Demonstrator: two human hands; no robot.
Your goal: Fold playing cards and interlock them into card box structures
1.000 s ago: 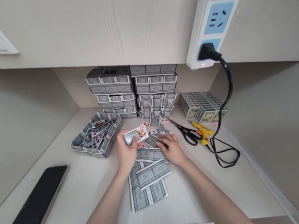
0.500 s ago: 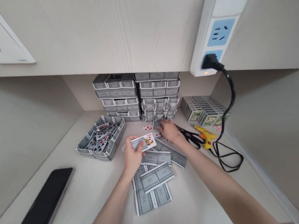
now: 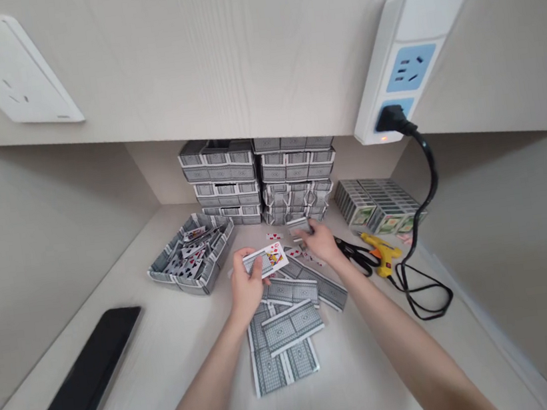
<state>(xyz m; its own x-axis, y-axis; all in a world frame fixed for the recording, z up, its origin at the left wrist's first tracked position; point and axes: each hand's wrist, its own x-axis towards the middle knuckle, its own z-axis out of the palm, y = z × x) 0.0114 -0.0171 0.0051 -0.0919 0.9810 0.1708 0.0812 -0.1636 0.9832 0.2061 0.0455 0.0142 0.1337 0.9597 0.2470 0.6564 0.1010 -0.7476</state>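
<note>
**Hands over the scattered cards**

I see my left hand [image 3: 247, 288] pinching a face-up card [image 3: 267, 260]. My right hand [image 3: 322, 241], fingers curled on a small card piece [image 3: 299, 227], lies farther forward, nearer the stacked card boxes [image 3: 258, 179].

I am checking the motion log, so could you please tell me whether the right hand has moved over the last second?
Yes. The right hand has gone forward, from the flat cards near the body to the loose cards beside the scissors, close to the stacked boxes.
</note>
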